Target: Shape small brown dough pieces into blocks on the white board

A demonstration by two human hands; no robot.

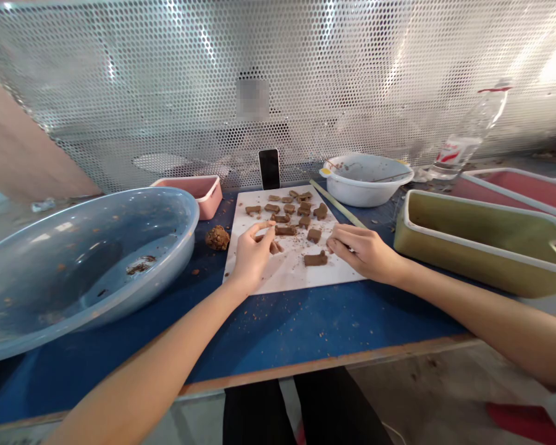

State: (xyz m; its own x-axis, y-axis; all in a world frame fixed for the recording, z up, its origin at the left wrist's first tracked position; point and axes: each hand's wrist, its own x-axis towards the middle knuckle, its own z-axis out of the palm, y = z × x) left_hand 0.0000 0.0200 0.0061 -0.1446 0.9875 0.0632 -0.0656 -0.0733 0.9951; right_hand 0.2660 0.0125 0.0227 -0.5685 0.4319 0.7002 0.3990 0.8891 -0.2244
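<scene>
A white board (282, 272) lies on the blue table and carries several small brown clay pieces (301, 216). My left hand (251, 256) rests on the board's left part, its fingers pinched on one brown piece (275, 247). My right hand (364, 250) lies on the board's right edge with fingers curled together; what they hold, if anything, is hidden. One brown piece (315, 259) sits between both hands.
A big blue basin (74, 259) stands left, a pink box (199, 191) and a brown clay lump (217, 237) beside it. Behind the board stand a phone (269, 168), a white bowl (366, 179) and a bottle (467, 133). A yellow-green tray (482, 241) and a red tray (523, 188) sit right. A perforated metal screen (352, 74) closes the back.
</scene>
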